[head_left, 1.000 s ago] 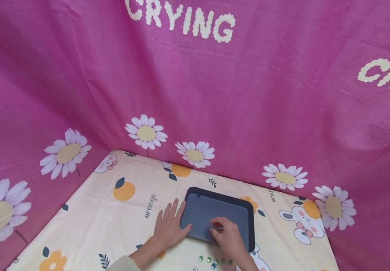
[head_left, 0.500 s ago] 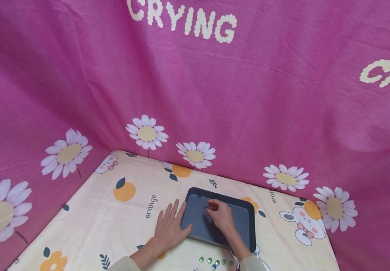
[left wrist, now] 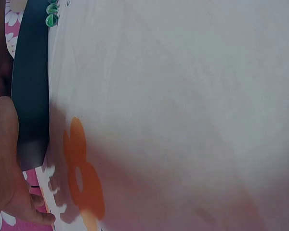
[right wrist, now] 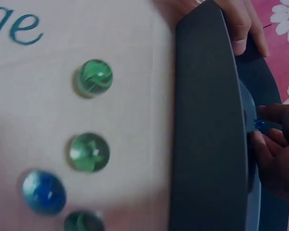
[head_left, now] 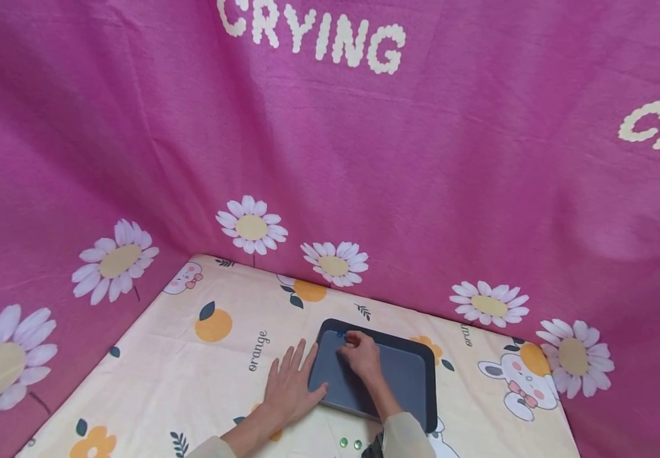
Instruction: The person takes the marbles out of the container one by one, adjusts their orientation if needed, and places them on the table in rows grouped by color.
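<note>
A dark grey rectangular tray (head_left: 404, 375) lies on the patterned cloth. My left hand (head_left: 289, 388) rests flat beside its left edge, fingers spread, thumb against the near corner; the left wrist view shows the same hand (left wrist: 5, 159) by the tray wall (left wrist: 31, 91). My right hand (head_left: 362, 356) is over the tray's far left corner. Between its thumb and fingertips is a blue marble (right wrist: 261, 125), seen in the right wrist view. A blue marble (head_left: 340, 334) also shows at that corner in the head view, partly beside the fingertips.
In front of the tray lie several green marbles (right wrist: 95, 77) and one blue marble (right wrist: 44, 192) on the cloth. The right sleeve (head_left: 404, 436) hides part of that row in the head view. A pink curtain (head_left: 318, 159) hangs behind and at both sides.
My right hand has travelled from the tray's near side across to its far left corner. Its sleeve now covers some of the loose marbles. My left hand has stayed in place.
</note>
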Available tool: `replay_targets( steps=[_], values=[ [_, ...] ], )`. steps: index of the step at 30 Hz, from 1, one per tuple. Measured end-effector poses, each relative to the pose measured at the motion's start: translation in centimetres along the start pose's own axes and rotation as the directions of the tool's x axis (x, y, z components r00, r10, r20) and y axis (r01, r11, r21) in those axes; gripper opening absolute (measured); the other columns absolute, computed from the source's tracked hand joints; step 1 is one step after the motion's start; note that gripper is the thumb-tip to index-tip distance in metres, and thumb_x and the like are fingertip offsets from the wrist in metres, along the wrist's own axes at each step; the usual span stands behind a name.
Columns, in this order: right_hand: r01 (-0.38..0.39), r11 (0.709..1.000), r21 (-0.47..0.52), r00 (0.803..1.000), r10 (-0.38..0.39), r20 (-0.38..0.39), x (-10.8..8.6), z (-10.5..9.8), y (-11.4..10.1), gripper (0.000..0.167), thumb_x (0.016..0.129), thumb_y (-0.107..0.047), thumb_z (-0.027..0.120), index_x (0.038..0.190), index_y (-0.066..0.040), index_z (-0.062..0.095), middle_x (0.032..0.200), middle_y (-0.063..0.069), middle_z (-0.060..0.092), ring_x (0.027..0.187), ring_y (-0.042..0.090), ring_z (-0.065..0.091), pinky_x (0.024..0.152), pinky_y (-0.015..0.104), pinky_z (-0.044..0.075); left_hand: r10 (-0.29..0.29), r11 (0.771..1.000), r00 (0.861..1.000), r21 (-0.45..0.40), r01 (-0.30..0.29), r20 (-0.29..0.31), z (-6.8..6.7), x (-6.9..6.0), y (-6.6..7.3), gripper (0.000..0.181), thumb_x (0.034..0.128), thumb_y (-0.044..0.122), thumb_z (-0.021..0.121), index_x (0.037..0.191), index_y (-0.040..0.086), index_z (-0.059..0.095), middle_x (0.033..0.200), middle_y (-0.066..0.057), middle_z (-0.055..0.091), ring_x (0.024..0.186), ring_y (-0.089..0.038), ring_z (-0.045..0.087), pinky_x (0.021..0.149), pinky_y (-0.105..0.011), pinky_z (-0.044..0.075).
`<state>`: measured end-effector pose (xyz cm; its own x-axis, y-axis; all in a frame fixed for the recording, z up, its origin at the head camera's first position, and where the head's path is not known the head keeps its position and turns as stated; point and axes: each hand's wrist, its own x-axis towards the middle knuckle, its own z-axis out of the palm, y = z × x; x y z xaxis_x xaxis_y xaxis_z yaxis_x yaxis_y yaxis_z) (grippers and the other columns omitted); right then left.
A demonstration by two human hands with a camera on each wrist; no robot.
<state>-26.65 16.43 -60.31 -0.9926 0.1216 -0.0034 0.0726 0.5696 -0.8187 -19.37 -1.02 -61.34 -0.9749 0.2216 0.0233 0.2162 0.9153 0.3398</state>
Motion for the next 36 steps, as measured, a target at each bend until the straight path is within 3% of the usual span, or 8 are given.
replay_targets(
  steps=[4,12,21,30,36],
  values=[
    [0.012,1.000,-0.003,0.999,-0.012,-0.036,0.4,0.9,-0.1,0.039,0.077,-0.003,0.081,0.114,0.004,0.070,0.097,0.014,0.074,0.089,0.025,0.072,0.086,0.042,0.055,0.003,1.000,1.000,0.002,-0.003,-0.005,0.1,0.0,0.0,0.086,0.0886,0.065,0.054,0.158,0.019,0.031,0.161,-0.013,0.026,0.143,-0.038,0.029,0.109,-0.062,0.027],
    [0.052,0.998,-0.031,0.994,-0.055,-0.097,0.7,1.7,-0.1,0.030,0.075,0.000,0.081,0.104,0.001,0.074,0.088,0.009,0.073,0.082,0.023,0.070,0.079,0.041,0.056,0.013,1.000,1.000,0.011,-0.013,0.005,0.1,0.0,0.1,0.086,0.0895,0.066,0.053,0.158,0.018,0.030,0.161,-0.014,0.027,0.143,-0.038,0.030,0.109,-0.061,0.028],
    [0.009,0.996,-0.086,1.000,-0.008,0.017,1.3,2.9,-1.3,0.031,0.079,0.000,0.080,0.109,-0.002,0.073,0.098,0.010,0.073,0.083,0.021,0.069,0.081,0.040,0.055,-0.003,1.000,1.000,0.008,0.003,-0.007,0.1,0.0,-0.1,0.085,0.0887,0.065,0.054,0.157,0.019,0.032,0.160,-0.013,0.028,0.142,-0.037,0.032,0.108,-0.060,0.030],
    [0.047,0.992,-0.121,0.999,-0.044,0.027,1.1,4.0,-2.1,0.016,0.080,0.001,0.077,0.093,-0.007,0.076,0.077,0.000,0.068,0.072,0.014,0.061,0.072,0.036,0.052,0.000,1.000,1.000,0.001,0.000,0.001,0.0,0.0,-0.1,0.085,0.0887,0.065,0.054,0.157,0.018,0.033,0.160,-0.014,0.028,0.142,-0.037,0.032,0.108,-0.061,0.030],
    [0.035,0.994,-0.106,0.998,-0.029,0.059,0.6,3.6,-2.1,0.013,0.081,0.000,0.077,0.092,-0.006,0.077,0.075,-0.001,0.067,0.070,0.014,0.059,0.069,0.035,0.050,0.003,1.000,1.000,-0.026,-0.003,-0.007,0.1,0.0,-0.1,0.084,0.0892,0.064,0.055,0.157,0.018,0.033,0.160,-0.014,0.029,0.142,-0.037,0.032,0.108,-0.060,0.029]
  ],
)
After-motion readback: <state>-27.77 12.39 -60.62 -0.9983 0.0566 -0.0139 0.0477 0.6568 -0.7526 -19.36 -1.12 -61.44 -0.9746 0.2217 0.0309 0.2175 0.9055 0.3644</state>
